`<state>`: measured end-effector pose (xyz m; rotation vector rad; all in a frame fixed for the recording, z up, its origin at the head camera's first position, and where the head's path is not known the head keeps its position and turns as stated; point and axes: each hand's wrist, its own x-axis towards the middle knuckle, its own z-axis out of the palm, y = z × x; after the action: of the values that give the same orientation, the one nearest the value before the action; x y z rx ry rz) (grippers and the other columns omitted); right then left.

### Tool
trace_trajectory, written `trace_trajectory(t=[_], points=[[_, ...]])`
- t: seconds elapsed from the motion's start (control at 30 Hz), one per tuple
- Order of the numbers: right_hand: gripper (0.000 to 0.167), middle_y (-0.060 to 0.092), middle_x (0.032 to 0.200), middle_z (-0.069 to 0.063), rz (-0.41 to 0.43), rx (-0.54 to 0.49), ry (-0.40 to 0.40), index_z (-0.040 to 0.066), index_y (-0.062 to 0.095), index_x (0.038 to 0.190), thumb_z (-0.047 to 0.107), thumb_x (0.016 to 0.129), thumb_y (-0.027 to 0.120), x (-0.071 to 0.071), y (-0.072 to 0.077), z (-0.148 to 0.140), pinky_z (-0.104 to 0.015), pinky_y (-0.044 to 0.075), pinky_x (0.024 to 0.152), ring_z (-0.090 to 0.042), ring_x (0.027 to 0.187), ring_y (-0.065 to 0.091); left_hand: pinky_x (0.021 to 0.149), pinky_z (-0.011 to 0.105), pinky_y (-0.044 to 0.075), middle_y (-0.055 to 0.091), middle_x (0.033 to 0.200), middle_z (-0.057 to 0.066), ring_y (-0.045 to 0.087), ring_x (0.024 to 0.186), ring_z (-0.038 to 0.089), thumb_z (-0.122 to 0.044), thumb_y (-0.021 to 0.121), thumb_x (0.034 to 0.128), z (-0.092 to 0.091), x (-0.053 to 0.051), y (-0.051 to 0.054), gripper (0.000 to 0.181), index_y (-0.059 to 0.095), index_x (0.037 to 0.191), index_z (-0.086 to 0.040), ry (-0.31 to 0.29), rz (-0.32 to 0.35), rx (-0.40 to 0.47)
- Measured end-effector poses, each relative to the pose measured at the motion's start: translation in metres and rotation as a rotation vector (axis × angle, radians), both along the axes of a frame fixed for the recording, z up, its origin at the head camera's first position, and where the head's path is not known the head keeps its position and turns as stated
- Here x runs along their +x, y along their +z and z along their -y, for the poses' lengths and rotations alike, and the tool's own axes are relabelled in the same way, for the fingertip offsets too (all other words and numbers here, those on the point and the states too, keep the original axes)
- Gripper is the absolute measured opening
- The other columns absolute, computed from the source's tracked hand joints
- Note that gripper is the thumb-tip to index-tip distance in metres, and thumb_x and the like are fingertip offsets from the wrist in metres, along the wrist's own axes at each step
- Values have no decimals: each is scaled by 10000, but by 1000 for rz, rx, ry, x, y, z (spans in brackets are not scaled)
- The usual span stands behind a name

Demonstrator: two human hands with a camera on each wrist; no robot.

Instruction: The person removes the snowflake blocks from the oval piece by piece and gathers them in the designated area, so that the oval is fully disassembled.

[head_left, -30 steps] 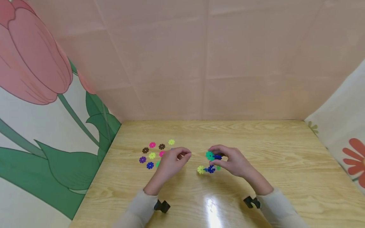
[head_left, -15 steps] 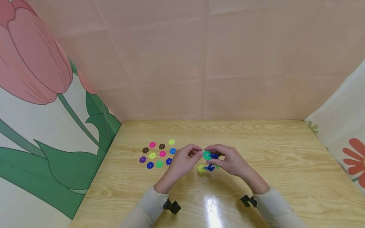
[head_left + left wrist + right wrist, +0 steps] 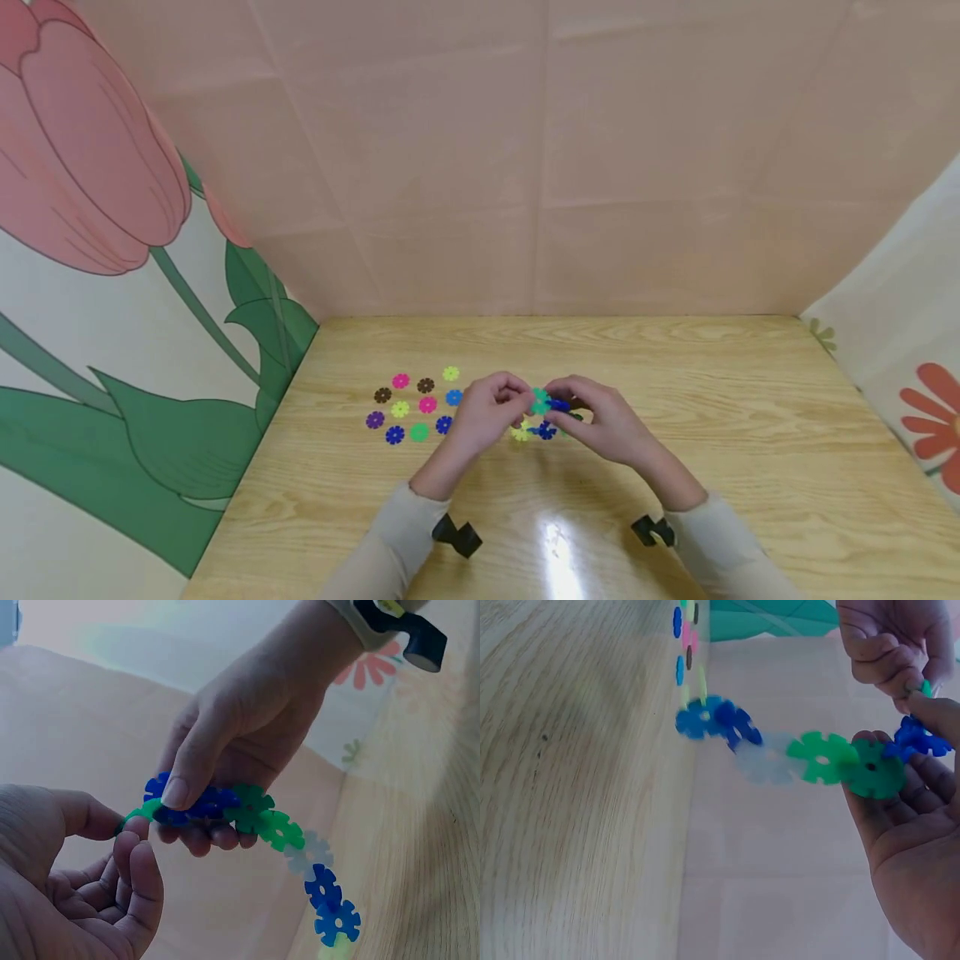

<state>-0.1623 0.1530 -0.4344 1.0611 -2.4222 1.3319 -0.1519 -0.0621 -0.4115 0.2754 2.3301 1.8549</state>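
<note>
Interlocking snowflake discs form a chain (image 3: 281, 829) of blue, green, clear and yellow pieces. My right hand (image 3: 606, 423) grips it, the thumb on the blue discs (image 3: 196, 806) and the fingers behind them. My left hand (image 3: 486, 419) pinches the edge of a green disc (image 3: 540, 402) at the chain's upper end, between thumb and index finger. The rest of the chain hangs from the right hand in a curve, past a clear disc (image 3: 767, 757) to blue discs (image 3: 336, 922) and a yellow one (image 3: 521, 432). Fingers hide part of the green disc.
Left of the hands, several loose snowflake discs lie spread on the wooden table (image 3: 315, 492), among them a purple disc (image 3: 375, 420), a pink disc (image 3: 427, 405) and a brown disc (image 3: 426, 385). A pink cloth backdrop (image 3: 540, 167) rises behind the table.
My left hand has moved right from beside the loose discs to the green disc and meets the chain there. The right hand has shifted slightly left, and the hanging end has risen a little.
</note>
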Motion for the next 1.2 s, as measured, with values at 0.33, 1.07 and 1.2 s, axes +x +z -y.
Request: trace_trajectory(t=[0.33,1.07,1.2], points=[[260,719,994,-27,-115,-74,49,118,711,1059,-88,901,689,-2,-4,-1,-258,582,747,-115,860,670,667,281,548,702,847,35,618,722,175,-234,682,978,1,-1,2,158,685,1032,-85,-20,36,41],[275,733,911,-82,-152,-148,7,153,745,956,-107,883,688,-3,-8,5,-183,557,672,-68,749,646,652,270,565,696,799,23,628,677,146,-165,706,962,-4,-3,2,124,664,995,-53,-34,102,165],[261,739,904,-60,-162,-165,2,157,748,937,-89,877,690,-3,-8,4,-175,551,640,-69,732,653,651,276,556,690,794,22,607,660,122,-160,705,961,-5,-4,3,115,664,989,-56,-45,102,155]])
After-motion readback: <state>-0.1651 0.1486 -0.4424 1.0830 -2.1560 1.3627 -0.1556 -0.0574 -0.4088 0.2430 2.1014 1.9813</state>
